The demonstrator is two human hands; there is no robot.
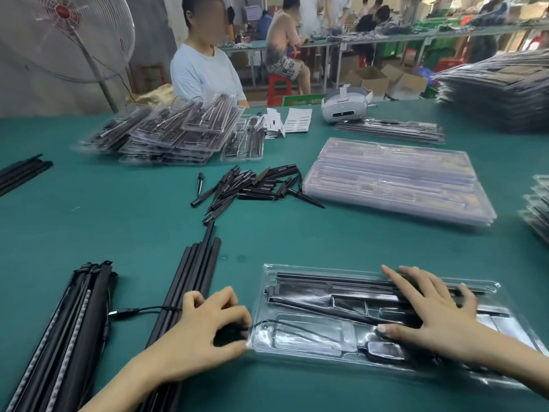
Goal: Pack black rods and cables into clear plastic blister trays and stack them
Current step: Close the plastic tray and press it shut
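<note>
My right hand (430, 304) lies flat on the blister tray (297, 349) at the lower right of the frame, fingers straight and spread over the black rods (326, 282) seated in its long channels; I judge this pins both tray and rods so nothing springs out while I work the other end. My left hand (208, 325) sits at the tray's left edge, fingers curled and pinching the black end of the cable (297, 327), whose thin lead runs across the tray's lower pocket, probably to tuck it into place. Just left of that hand, a bundle of loose rods (205, 263) lies on the green worktop (118, 218), kept within easy reach, with another dark bundle (86, 295) at the lower left. Above them is a scatter of short black spikes (252, 185). A stack of empty trays (395, 179) waits at centre right, and filled trays (166, 129) are heaped at the upper left.
</note>
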